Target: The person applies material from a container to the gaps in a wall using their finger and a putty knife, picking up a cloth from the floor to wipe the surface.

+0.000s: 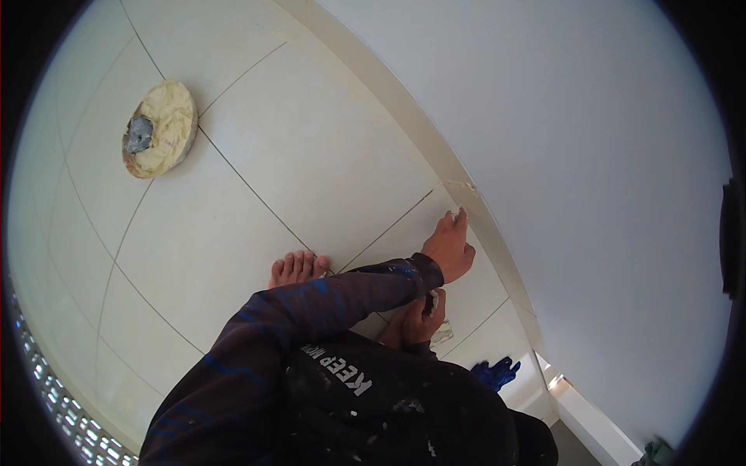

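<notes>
My left hand (449,250) reaches across to the foot of the wall. Its fingers stretch out toward the beige skirting (435,151), and white paste coats the fingertips. Close beyond them, a small smear of whitish paste (465,186) marks the skirting's edge at the tile joint. Nearer my body, my right hand (426,317) is curled around something dark with a whitish edge, too hidden to name. Partly behind that hand, a small flat, pale greenish piece (442,334) lies on the floor.
A round, shallow container (172,116) of cream paste, with a grey block (140,134) in it, stands far left on the tiled floor (256,140). The white wall (575,171) rises at right. A crumpled blue cloth or glove (496,374) lies near the skirting. My bare foot (299,266) is left of my hands.
</notes>
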A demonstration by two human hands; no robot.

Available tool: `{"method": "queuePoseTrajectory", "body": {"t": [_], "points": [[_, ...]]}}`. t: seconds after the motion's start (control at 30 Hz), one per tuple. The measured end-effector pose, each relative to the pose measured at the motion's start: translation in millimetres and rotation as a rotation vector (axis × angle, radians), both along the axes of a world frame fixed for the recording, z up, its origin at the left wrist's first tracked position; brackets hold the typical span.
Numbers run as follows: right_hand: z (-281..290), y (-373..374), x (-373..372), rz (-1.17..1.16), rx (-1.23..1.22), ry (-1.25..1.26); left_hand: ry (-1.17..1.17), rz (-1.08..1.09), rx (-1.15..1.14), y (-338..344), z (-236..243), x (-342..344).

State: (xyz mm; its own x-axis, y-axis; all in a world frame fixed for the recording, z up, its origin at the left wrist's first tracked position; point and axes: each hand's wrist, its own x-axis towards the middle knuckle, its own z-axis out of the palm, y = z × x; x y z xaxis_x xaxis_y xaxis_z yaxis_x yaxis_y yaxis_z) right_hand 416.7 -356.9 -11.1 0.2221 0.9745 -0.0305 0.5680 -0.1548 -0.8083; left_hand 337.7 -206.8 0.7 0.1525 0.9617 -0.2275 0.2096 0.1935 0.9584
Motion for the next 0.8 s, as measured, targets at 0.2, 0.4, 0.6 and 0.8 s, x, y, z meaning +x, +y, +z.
{"method": "queuePoseTrajectory", "body": {"t": [0.2, 0.4, 0.6, 0.8], "points": [[-5.2, -1.8, 1.8, -0.048, -0.074, 0.067, 0.012, 0.134, 0.05, 1.0, 27.1, -12.4], [-20.7, -6.9, 8.5, -0.015, 0.001, 0.115, 0.018, 0.136, 0.109, 4.4, 37.6, -13.2], [-9.5, -0.6, -0.6, -0.056, 0.008, 0.137, 0.094, 0.132, 0.178, 8.5, 38.6, -12.1], [-2.5, 1.1, -0.6, -0.024, 0.005, 0.031, 0.233, 0.106, 0.213, 13.5, 25.7, -8.8]]}}
